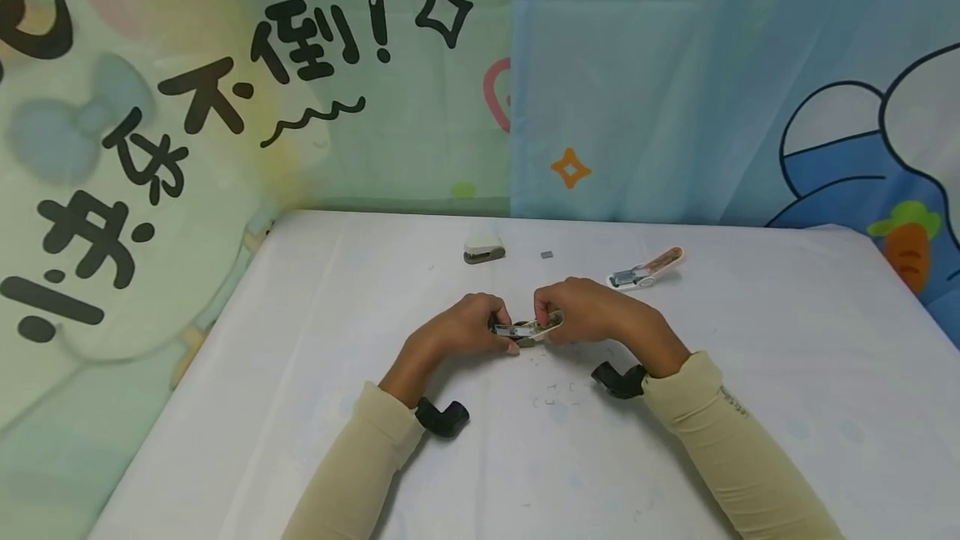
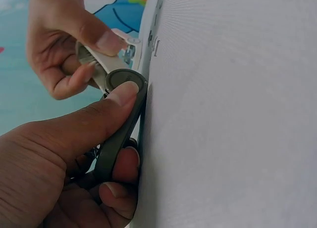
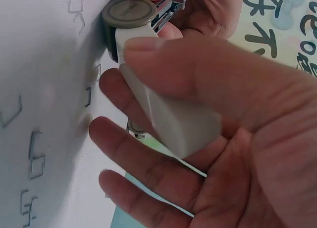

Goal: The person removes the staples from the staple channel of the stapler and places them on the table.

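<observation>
Pinching the dark end [image 2: 114, 144] of a splayed stapler [image 1: 517, 330], the left hand [image 1: 465, 325] braces; the right hand [image 1: 588, 311] grips its pale arm [image 3: 185, 129] between thumb and finger. On the white table [image 1: 300, 440] or just above? Can't tell. Loose staples [image 3: 37, 151] lie near. Looks like opening-up work; next calls for a steady left, careful right. Fingers mask the magazine [image 3: 171, 13]: loaded or not, unclear! Beyond, a grey strip [image 1: 547, 254], too tiny to identify.

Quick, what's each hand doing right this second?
Left hand: closed, gripping the stapler by its dark grey part.
Right hand: pinching the same stapler's white part.
</observation>
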{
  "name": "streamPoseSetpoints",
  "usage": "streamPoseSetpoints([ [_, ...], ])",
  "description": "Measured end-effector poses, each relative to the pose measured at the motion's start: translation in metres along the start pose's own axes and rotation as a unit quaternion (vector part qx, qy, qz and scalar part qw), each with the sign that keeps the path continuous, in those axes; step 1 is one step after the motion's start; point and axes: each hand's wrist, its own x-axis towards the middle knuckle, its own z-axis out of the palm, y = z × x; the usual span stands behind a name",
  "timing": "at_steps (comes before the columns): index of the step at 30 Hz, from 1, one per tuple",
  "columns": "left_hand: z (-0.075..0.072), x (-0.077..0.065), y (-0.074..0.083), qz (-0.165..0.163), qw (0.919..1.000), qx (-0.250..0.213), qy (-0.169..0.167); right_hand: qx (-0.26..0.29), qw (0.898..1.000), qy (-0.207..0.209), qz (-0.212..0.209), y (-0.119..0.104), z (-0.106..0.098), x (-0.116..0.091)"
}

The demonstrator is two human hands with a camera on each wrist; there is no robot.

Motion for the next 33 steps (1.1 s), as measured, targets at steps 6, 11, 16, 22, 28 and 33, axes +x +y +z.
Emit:
streamPoseSetpoints([
  [6, 0.000, 0.000, -0.002, 0.000, 1.0000, -0.006, -0.002, 0.002, 1.000, 0.018, -0.024, -0.002, 0.002, 0.000],
  [11, -0.001, 0.003, -0.003, 0.004, 0.9998, -0.011, -0.013, 0.004, 0.991, 0.106, -0.078, -0.016, 0.007, 0.003],
  [16, -0.001, 0.003, -0.004, 0.013, 0.9997, -0.014, -0.015, 0.017, 0.988, 0.095, -0.121, -0.027, 0.016, 0.008],
  [22, -0.002, 0.002, -0.002, 0.013, 0.9998, -0.012, -0.008, -0.031, 0.990, 0.085, -0.106, -0.028, 0.022, 0.012],
  [28, -0.003, 0.003, 0.000, 0.008, 0.9999, -0.013, -0.006, -0.005, 0.992, 0.089, -0.091, -0.027, 0.022, 0.012],
  [33, 0.000, 0.001, -0.001, -0.001, 0.9997, -0.023, -0.009, 0.023, 0.993, 0.077, -0.088, -0.023, 0.023, 0.011],
])
